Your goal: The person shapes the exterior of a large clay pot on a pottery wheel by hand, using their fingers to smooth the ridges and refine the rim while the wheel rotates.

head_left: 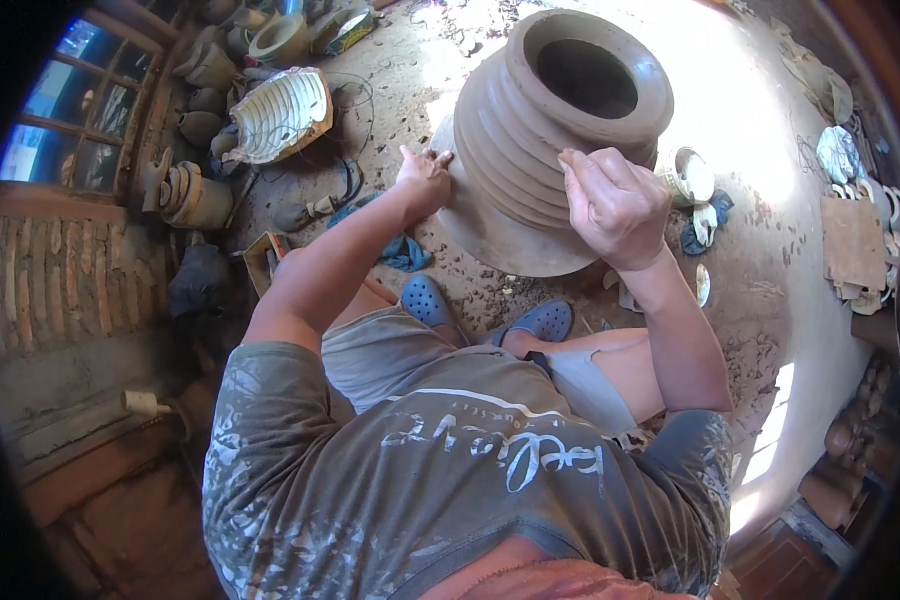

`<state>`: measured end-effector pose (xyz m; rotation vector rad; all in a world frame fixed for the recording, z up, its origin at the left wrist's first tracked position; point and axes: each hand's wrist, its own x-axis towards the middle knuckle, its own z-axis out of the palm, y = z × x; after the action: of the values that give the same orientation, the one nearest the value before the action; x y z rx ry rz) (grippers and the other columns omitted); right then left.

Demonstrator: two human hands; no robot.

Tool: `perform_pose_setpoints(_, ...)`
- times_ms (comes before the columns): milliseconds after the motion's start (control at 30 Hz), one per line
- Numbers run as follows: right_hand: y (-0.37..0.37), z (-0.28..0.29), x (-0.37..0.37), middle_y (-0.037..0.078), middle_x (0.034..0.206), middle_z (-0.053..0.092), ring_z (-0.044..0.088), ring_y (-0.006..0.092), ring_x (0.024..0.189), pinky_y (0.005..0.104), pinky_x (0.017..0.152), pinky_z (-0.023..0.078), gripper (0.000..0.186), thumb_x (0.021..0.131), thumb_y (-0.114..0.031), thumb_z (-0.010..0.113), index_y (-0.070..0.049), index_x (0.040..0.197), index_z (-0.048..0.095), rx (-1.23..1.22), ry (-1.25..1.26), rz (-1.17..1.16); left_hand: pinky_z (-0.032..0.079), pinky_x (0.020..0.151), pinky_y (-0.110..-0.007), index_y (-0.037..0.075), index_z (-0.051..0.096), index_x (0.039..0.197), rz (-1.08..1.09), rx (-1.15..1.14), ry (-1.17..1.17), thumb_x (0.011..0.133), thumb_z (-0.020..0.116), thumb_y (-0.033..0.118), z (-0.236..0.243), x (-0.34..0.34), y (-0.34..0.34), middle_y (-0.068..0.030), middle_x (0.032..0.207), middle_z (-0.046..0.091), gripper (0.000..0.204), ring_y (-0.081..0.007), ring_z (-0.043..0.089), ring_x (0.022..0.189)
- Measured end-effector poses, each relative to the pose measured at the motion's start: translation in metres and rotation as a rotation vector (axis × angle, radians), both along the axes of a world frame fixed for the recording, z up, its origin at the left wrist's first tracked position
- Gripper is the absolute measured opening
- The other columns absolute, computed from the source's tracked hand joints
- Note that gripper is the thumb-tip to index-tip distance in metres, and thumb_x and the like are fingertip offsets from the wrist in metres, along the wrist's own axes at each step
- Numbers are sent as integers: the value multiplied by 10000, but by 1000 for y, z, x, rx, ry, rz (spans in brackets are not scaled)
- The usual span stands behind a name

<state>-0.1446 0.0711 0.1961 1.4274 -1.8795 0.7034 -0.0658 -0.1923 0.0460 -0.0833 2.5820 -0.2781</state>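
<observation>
A large grey-brown clay pot (pixel 515 150) with ridged sides and a thick round rim stands upright before me. Its wide mouth opens onto a dark inside. Beneath it lies a round, clay-smeared turntable (pixel 525 262). My left hand (pixel 426 180) is at the turntable's left edge, fingers stretched and apart, with nothing visible in it. On the pot's right side, my right hand (pixel 618 205) is closed, thumb against curled fingers, close to the ridges. Whether anything is between those fingers, or whether they touch the clay, I cannot make out.
Blue clogs (pixel 542 322) are on my feet below the turntable. A ribbed, pale mould piece (pixel 288 112) and several pots line the left. A white container (pixel 692 178) stands right of the pot, beside cloths. Blue cloth (pixel 402 254) lies near my left forearm.
</observation>
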Motion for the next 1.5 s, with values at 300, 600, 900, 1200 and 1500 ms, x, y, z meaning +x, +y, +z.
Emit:
perform_pose_setpoints(300, 21, 0, -15, -3, 730, 585, 604, 161, 571, 332, 503, 441, 76, 817, -61, 794, -112, 861, 757, 4, -19, 34, 318, 1175, -717, 215, 605, 1502, -53, -91, -48, 1032, 559, 309, -15, -39, -28, 13, 1714, 358, 481, -267, 364, 1560)
perform_pose_setpoints(600, 85, -27, -66, 60, 891, 731, 717, 185, 721, 312, 617, 549, 71, 892, -36, 774, -88, 939, 785, -216, -354, -195, 347, 1175, -674, 126, 575, 1495, -140, 13, -24, 1014, 561, 232, -11, -44, -37, -23, 1674, 423, 493, -240, 397, 1538)
perform_pose_setpoints(900, 56, -17, -5, 102, 779, 735, 654, 106, 614, 234, 561, 505, 734, 907, -57, 732, 84, 1549, 404, -353, -1484, -26, 477, 1066, -509, 32, 672, 1303, -257, 104, 18, 951, 620, 174, -25, 11, -19, -245, 1444, 559, 383, -334, 581, 1325)
perform_pose_setpoints(1200, 29, -13, 40, 58, 658, 643, 546, 66, 525, 212, 465, 409, 929, 883, -9, 651, 118, 1636, 122, -332, -1441, -35, 553, 958, -465, 110, 702, 1200, -327, 397, 114, 927, 693, 285, -9, 81, 109, -290, 1258, 580, 324, -421, 653, 1131)
perform_pose_setpoints(1500, 12, -17, 61, 81, 649, 688, 647, 108, 591, 245, 606, 524, 988, 842, -24, 671, 161, 1614, 82, -261, -1346, -147, 518, 1004, -449, 78, 728, 1126, -553, 716, 551, 955, 635, 286, -72, 39, 206, -219, 1229, 668, 285, -353, 654, 1135)
